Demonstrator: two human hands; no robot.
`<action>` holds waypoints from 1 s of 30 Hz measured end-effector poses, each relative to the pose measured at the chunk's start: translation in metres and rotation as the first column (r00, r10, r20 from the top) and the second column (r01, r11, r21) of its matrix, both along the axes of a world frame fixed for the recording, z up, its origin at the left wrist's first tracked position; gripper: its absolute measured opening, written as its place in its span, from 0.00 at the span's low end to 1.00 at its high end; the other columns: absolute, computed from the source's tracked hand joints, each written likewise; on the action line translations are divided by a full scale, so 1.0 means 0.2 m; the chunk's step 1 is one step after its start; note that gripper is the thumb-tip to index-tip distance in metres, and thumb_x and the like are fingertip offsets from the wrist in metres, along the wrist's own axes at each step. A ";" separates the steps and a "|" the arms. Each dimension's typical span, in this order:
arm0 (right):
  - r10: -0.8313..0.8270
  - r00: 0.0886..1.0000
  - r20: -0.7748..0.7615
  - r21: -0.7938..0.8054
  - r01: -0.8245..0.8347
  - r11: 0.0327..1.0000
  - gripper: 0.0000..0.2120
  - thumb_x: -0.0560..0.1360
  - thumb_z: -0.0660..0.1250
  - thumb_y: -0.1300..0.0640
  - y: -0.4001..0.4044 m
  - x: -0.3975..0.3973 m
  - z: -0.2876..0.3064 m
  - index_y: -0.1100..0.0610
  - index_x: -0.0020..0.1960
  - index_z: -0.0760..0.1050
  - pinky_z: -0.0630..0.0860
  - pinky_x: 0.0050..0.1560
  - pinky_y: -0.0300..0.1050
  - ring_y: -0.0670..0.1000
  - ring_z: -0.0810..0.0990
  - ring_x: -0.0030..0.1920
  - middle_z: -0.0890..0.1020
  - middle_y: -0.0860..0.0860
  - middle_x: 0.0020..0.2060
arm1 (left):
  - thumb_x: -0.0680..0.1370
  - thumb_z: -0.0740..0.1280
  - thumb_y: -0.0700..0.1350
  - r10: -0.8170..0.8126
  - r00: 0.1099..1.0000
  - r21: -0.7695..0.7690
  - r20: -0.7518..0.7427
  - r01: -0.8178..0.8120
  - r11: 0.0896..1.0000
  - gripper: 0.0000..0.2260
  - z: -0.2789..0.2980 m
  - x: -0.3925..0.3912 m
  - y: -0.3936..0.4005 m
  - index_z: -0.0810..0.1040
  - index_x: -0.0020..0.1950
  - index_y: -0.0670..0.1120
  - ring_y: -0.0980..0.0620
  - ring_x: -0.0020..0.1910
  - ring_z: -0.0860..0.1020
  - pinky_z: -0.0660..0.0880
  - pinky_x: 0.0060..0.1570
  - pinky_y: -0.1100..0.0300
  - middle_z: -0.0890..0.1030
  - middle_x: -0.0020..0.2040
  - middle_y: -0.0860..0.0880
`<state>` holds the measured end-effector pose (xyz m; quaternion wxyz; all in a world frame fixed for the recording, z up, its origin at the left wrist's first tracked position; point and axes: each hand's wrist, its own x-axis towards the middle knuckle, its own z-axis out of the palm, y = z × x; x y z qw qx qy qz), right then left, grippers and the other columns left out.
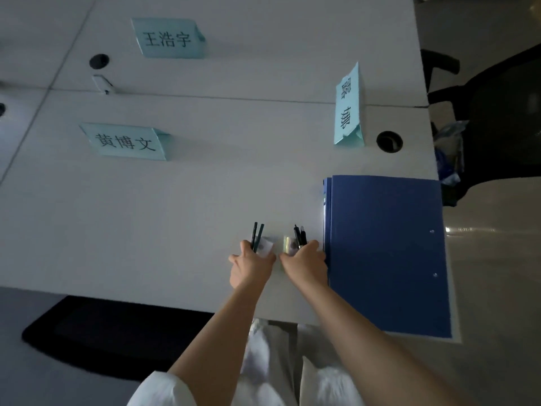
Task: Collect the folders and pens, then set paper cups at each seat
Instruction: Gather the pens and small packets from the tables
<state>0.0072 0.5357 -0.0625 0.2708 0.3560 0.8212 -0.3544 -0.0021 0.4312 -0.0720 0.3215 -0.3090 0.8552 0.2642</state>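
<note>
A dim view from above of a pale grey table (205, 200). Low in the centre of the frame, two bare forearms reach forward. The left hand (251, 266) curls around two dark pencils or pens (257, 235), held upright; the right hand (304, 263) grips a small bunch of black pens (300, 236). Between and under the hands sit two small pale objects (288, 244), too blurred to identify; they could be holders, but nothing shows what, if anything, they contain. Touching the right hand's outer side, at lower right, lies a stack of blue folders (386, 253), closed and flat, reaching the table's near edge. Three light green name cards (128, 142) stand at upper left, left of centre and upper right. A black office chair (497, 112) sits at the right edge. No paper cups are in view. The collecting step appears to be under way, with the pens gathered beside the folders. The next move likely calls for merging the pens into one hand and lifting the folders with the other.
</note>
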 end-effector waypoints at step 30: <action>-0.140 0.986 -0.095 -0.168 0.123 0.978 0.18 0.75 0.58 0.68 0.14 0.09 0.16 0.63 0.64 0.61 0.77 0.47 0.51 0.58 0.77 0.52 0.74 0.61 0.57 | 0.79 0.59 0.33 0.214 0.976 0.556 0.044 -0.202 0.806 0.07 0.05 -0.04 0.21 0.74 0.54 0.40 0.50 0.35 0.75 0.76 0.34 0.59 0.77 0.45 0.42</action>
